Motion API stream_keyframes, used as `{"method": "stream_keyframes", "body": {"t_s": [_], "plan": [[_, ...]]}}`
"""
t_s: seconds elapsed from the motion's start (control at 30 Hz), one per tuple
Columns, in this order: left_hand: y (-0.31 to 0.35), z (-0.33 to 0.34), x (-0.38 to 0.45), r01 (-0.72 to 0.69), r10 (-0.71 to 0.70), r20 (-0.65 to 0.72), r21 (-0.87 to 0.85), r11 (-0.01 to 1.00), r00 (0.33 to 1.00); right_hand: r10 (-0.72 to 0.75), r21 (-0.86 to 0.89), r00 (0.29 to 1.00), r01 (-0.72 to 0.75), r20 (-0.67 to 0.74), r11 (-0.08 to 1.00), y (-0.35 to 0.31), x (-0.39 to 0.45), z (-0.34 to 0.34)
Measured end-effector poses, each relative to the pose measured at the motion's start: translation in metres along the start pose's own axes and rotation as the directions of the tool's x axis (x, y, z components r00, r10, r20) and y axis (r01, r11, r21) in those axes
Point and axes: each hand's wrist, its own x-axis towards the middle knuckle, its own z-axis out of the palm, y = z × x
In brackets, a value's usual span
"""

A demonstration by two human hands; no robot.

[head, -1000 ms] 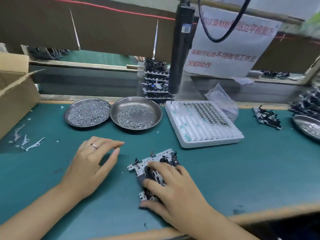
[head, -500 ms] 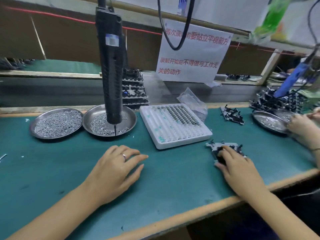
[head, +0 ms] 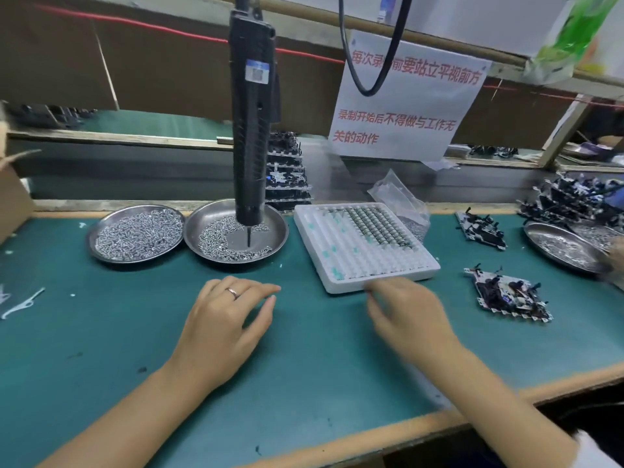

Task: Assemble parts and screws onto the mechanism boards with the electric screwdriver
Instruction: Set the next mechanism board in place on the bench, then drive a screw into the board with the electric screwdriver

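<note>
Right hand [head: 408, 312]: mine, blurred, fingers loosely curled and holding nothing, at the near edge of the white parts tray [head: 418, 265].
Left hand [head: 226, 319]: mine, flat on the mat, fingers relaxed and spread, empty (a ring on one finger).
Mechanism board [head: 510, 298]: flat on the mat, well to the right of my right hand and apart from it; long axis runs from far-left to near-right. My right hand is the nearer one.
Second board [head: 481, 229]: beyond and right of my right hand, also flat.
Electric screwdriver [head: 251, 130]: hanging upright, beyond my left hand, tip over the right screw dish [head: 273, 231]; untouched.
Left screw dish [head: 101, 231]: beyond and left of my left hand.
Surface: green mat [head: 135, 366], flat, bare between my hands.
Room: open reach to board (I judge).
</note>
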Motion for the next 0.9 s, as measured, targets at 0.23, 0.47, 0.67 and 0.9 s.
{"method": "stream_keyframes", "body": {"t_s": [0.23, 0.47, 0.67, 0.9], "plan": [[-0.014, -0.008, 0.005, 0.378, -0.404, -0.168, -0.165, 0.911, 0.899, -0.34, 0.328, 0.93, 0.368, -0.14, 0.87, -0.102, 0.051, 0.048], [-0.062, -0.052, 0.058, 0.376, -0.376, -0.131, -0.028, 0.926, 0.917, -0.28, 0.334, 0.89, 0.403, -0.359, 0.852, -0.124, 0.096, 0.09], [-0.087, -0.022, 0.148, 0.419, -0.421, 0.112, 0.046, 0.907, 0.9, -0.124, 0.462, 0.914, 0.308, -0.387, 0.832, -0.12, 0.101, 0.099], [-0.091, 0.047, 0.206, 0.421, -0.478, 0.348, 0.229, 0.878, 0.807, -0.039, 0.556, 0.942, 0.23, -0.334, 0.799, -0.115, 0.105, 0.099]]}}
